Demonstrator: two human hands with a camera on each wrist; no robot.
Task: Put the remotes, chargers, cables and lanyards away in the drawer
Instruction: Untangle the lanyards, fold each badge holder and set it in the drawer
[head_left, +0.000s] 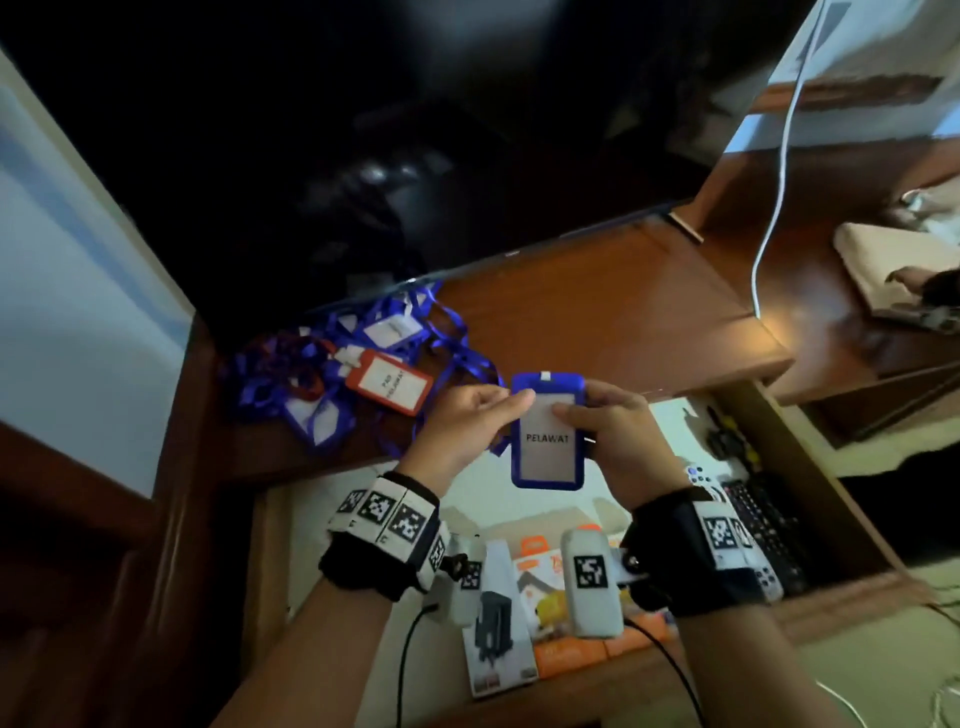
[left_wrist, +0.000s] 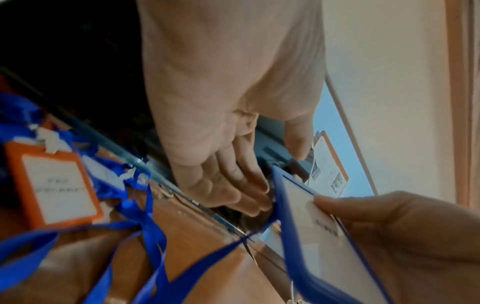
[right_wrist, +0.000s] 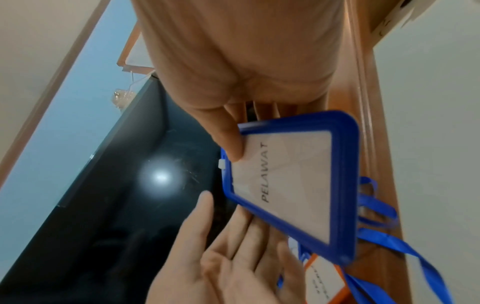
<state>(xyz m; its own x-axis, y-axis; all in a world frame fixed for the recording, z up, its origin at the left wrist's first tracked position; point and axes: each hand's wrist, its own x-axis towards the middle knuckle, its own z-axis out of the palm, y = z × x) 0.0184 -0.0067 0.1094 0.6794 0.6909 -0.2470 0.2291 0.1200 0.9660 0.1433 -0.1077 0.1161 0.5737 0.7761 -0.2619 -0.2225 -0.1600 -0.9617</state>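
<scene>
A blue badge holder printed PELAWAT is held over the open drawer. My right hand pinches it, thumb on the card's face and fingers behind. My left hand lies with straight fingers against its back and the thumb by its top left edge. Its blue ribbon trails back to a tangled pile of lanyards on the wooden top, among them an orange badge holder.
Inside the drawer lie remotes at the right and charger boxes at the front. A dark TV screen stands behind the lanyard pile. A white cable hangs down at the right, above a lower shelf.
</scene>
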